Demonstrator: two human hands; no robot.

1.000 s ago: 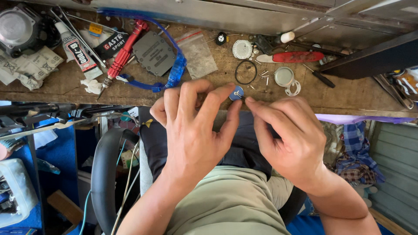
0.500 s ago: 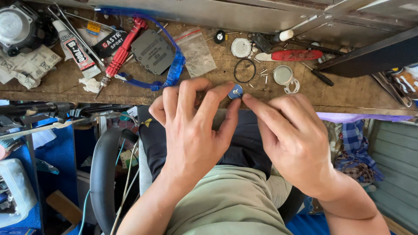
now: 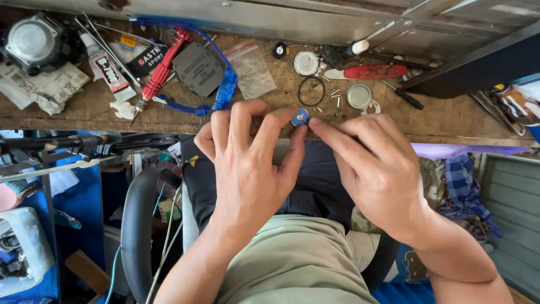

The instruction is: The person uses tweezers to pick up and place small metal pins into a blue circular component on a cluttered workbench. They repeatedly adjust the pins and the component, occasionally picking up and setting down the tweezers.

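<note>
Small round blue disc-shaped part [image 3: 300,117] sits pinched between both hands, right at the near edge of the worn wooden tabletop [image 3: 450,121]. Left hand [image 3: 247,163]: fingers curled, closed on the part from its left side, the disc at its fingertips, back of hand facing the camera. Right hand [image 3: 377,169]: closed too, index finger and thumb tips meeting the part from the right; exact contact points too small to tell. The part is above the person's lap, held just off the tabletop edge rather than lying on it, as far as I can see. On the tabletop just beyond the part: thin black rubber ring [image 3: 311,90], a few tiny metal screws [image 3: 335,98] beside it, round metal case back with a loop [image 3: 360,97] to the right. Further back: white toothed round disc [image 3: 306,63], red-handled tool [image 3: 374,71]. Left of the hands: red knurled screwdriver [image 3: 160,73], dark square plastic block [image 3: 198,68] in a blue frame, clear small zip bag [image 3: 251,69], glue tube [image 3: 104,63]. All well apart from the hands.
</note>
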